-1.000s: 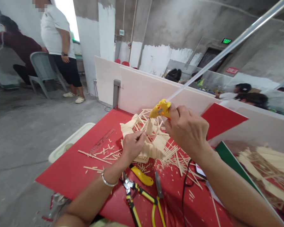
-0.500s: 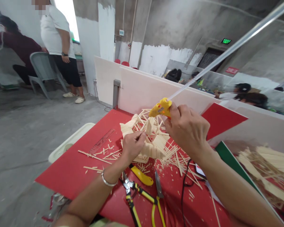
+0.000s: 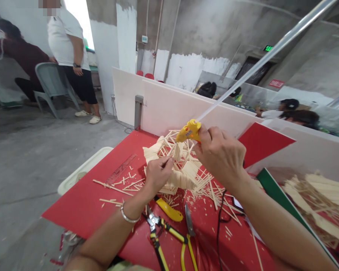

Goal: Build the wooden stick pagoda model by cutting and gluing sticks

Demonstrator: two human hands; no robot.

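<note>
Head view, yellow glue gun (image 3: pixel 188 131), gripped in right hand (image 3: pixel 222 153)

My bare left forearm (image 3: pixel 110 235) slants up from the lower left, its wrist (image 3: pixel 146 194) leading into my bare left hand (image 3: pixel 159 174), whose thumb and forefinger meet in a pinch. My bare right forearm (image 3: pixel 285 222) reaches in from the lower right. At its end my bare right hand (image 3: pixel 223 153), knuckles bent and fingers curled in a grip, hangs higher, near the left but apart.
</note>
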